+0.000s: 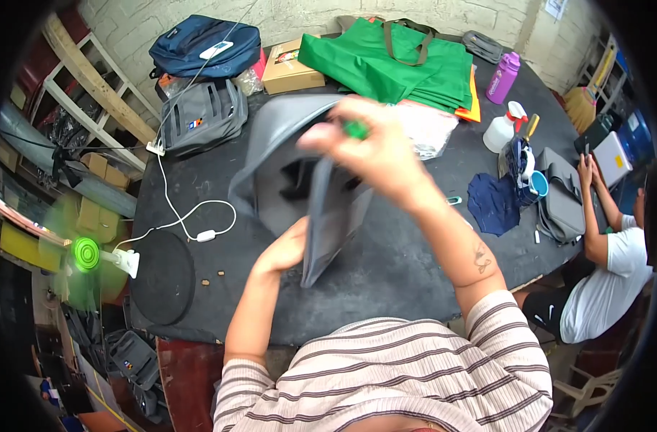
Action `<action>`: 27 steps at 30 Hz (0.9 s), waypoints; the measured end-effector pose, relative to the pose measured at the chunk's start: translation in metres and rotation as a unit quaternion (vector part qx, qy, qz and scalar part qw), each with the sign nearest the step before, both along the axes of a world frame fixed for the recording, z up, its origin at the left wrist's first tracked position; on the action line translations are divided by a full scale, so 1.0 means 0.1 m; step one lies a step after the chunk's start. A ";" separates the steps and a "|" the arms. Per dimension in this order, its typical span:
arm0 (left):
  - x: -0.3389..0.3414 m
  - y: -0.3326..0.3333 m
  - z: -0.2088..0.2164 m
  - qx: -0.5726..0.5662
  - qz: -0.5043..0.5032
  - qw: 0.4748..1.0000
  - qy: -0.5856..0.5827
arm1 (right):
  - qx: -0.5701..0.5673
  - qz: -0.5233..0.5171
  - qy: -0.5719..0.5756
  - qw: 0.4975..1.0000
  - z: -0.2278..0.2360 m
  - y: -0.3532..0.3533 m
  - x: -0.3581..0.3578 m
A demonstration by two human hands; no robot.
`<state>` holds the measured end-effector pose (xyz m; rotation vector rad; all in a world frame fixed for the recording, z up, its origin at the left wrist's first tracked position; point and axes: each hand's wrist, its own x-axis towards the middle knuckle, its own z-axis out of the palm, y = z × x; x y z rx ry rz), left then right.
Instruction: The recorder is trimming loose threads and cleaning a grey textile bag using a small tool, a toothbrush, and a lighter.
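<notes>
A grey fabric bag (260, 176) stands tilted and gaping over the middle of the table, its dark inside showing. At its lower edge is my left hand (289, 248), gripping the fabric; most of its fingers are hidden behind a panel. My right hand (379, 147) is raised in front of the bag's upper rim, smeared by motion, its fingers curled round a small green object (354, 129). That object is mostly covered by the hand, so its kind does not show.
On the black table (443, 266) lie a grey backpack (202, 119), a blue backpack (206, 47), a cardboard box (289, 68) and green tote bags (393, 65). A purple bottle (502, 78) and spray bottle (503, 129) stand right. A white cable (166, 187), spinning fan (86, 254) and seated person (609, 281) flank the table.
</notes>
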<state>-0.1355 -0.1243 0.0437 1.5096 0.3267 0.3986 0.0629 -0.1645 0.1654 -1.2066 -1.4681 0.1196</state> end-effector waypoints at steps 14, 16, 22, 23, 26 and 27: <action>0.26 0.29 0.43 -0.183 -0.119 0.949 -0.228 | -0.163 0.171 0.198 0.951 -0.48 0.44 0.52; 0.37 0.30 0.40 -0.173 -0.117 0.916 -0.342 | -0.302 0.208 0.245 0.898 -0.45 0.41 0.59; 0.55 0.05 0.40 -0.250 -0.174 0.876 -0.373 | -0.189 0.171 0.237 0.937 -0.51 0.45 0.39; 0.57 0.05 0.38 -0.286 -0.190 0.848 -0.405 | -0.196 0.135 0.201 0.950 -0.56 0.51 0.38; 0.61 0.15 0.27 -0.312 -0.190 0.819 -0.442 | -0.127 0.012 0.127 0.984 -0.66 0.46 0.32; 0.62 0.20 0.23 -0.292 -0.173 0.832 -0.438 | -0.029 -0.034 0.117 0.992 -0.74 0.45 0.32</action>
